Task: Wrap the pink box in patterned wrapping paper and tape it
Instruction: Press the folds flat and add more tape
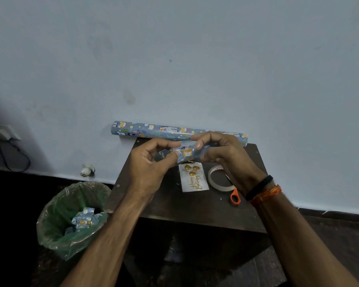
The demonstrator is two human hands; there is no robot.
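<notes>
Hands (151, 162) (222, 150) grip wrapped box (188, 152) above table (195, 206).

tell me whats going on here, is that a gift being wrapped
Yes. A person holds a small box already covered in blue patterned paper above a dark table, the left hand and right hand both pinching it at the ends. No pink shows. The paper roll lies along the wall behind. On the table are a greeting card, a tape roll and orange-handled scissors. Paper scraps lie in the bin at the left.
</notes>
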